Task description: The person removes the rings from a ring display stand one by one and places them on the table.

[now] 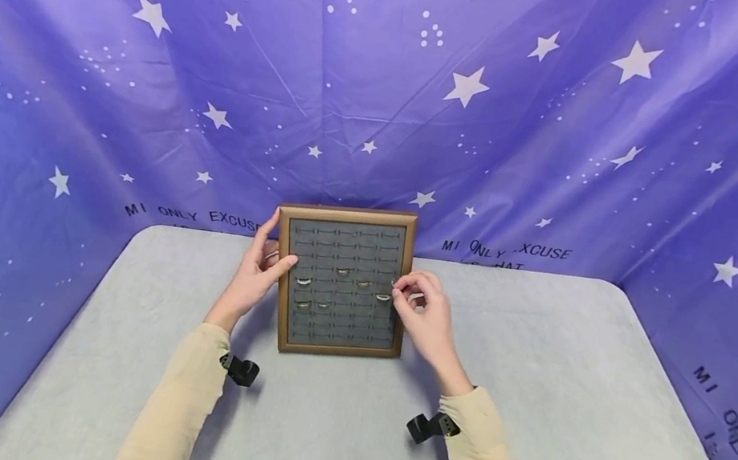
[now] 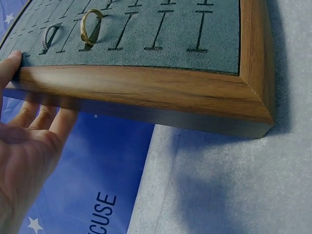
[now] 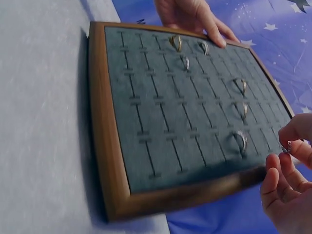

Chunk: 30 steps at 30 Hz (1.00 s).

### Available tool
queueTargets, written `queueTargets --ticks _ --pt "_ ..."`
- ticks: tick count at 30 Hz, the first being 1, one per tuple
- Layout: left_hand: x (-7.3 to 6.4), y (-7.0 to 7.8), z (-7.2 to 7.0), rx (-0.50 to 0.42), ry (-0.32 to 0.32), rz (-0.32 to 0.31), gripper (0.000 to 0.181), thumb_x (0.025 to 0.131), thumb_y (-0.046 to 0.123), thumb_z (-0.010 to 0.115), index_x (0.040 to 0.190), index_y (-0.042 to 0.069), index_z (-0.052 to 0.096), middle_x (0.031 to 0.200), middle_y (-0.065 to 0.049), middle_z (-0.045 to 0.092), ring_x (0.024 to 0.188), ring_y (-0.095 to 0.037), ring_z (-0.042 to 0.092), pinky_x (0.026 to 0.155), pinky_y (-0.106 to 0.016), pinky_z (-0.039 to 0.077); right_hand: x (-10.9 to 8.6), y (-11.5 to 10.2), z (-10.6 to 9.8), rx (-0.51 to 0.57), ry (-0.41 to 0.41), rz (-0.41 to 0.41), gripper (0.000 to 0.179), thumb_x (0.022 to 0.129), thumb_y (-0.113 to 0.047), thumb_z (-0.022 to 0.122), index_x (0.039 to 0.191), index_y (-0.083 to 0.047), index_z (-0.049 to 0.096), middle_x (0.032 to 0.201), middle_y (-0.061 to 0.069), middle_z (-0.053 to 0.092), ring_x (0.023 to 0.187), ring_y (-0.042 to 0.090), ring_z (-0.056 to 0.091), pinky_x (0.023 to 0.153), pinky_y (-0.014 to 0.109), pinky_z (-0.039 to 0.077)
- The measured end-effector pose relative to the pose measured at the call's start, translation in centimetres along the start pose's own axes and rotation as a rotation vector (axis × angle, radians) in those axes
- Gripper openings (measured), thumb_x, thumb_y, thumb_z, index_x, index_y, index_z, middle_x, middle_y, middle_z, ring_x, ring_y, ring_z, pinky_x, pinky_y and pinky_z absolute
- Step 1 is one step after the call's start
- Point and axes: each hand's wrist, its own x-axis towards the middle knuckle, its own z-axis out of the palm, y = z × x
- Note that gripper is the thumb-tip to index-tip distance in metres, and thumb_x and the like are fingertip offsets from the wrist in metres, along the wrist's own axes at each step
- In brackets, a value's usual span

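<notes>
A wood-framed ring display board (image 1: 339,353) with a dark slotted pad (image 3: 170,117) leans upright on the table. Several gold and silver rings sit in its slots, among them a gold ring (image 2: 90,27) and a silver ring (image 3: 241,141). My left hand (image 1: 251,275) holds the board's left side, thumb on the front and the other fingers behind the edge. At the right side, my right hand (image 1: 426,317) pinches a small silver ring (image 3: 287,147) between thumb and fingertips, close to the pad. The fingers partly hide that ring.
The pale grey table (image 1: 528,419) spreads around the board. Behind it hangs a purple curtain (image 1: 378,85) with white stars, also along both sides. A black wrist camera (image 1: 240,370) sits on the left sleeve, another camera (image 1: 431,428) on the right.
</notes>
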Motion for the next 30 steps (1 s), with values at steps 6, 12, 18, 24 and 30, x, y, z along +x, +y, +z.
queueTargets --ticks 6,12,18,24,30 --pt "0.4 -1.8 -0.3 -0.026 0.008 0.005 0.079 0.096 -0.005 0.055 0.157 0.02 0.011 0.132 -0.031 0.048 0.107 -0.011 0.058 0.087 -0.023 0.049 -0.3 1.1 -1.3 -0.006 0.015 0.053 0.006 0.083 0.013 0.063 0.089 0.013 0.063 0.098 0.024 0.055 0.077 0.021 0.054 0.061 0.018 0.045" --pt "0.6 -2.7 -0.6 -0.021 0.012 0.022 0.079 0.096 0.001 0.057 0.156 0.028 0.014 0.131 -0.028 0.05 0.109 -0.015 0.059 0.088 -0.025 0.049 -0.5 2.1 -2.4 -0.042 0.041 0.081 0.006 0.082 0.014 0.062 0.088 0.013 0.063 0.098 0.025 0.056 0.077 0.022 0.055 0.062 0.018 0.045" --pt "0.6 -2.7 -0.6 -0.019 0.009 0.015 0.078 0.096 0.004 0.059 0.156 0.032 0.016 0.131 -0.025 0.051 0.111 -0.017 0.058 0.088 -0.026 0.05 -0.8 2.8 -3.1 -0.078 0.054 0.115 0.006 0.082 0.013 0.062 0.087 0.012 0.062 0.098 0.025 0.056 0.078 0.026 0.055 0.063 0.018 0.045" --pt "0.7 -2.8 -0.6 -0.028 0.011 0.026 0.078 0.096 0.001 0.057 0.156 0.027 0.014 0.131 -0.028 0.05 0.109 -0.015 0.059 0.087 -0.025 0.05 -1.0 3.9 -3.8 -0.112 0.069 0.12 0.005 0.082 0.013 0.062 0.087 0.012 0.063 0.097 0.025 0.057 0.078 0.03 0.056 0.062 0.016 0.044" --pt "0.6 -2.2 -0.4 -0.039 0.006 0.03 0.079 0.095 -0.003 0.056 0.157 0.019 0.012 0.13 -0.031 0.05 0.105 -0.012 0.06 0.087 -0.024 0.05 -1.4 7.5 -4.3 -0.128 0.087 0.147 0.005 0.083 0.009 0.063 0.088 0.009 0.064 0.095 0.021 0.057 0.077 0.026 0.056 0.061 0.014 0.044"
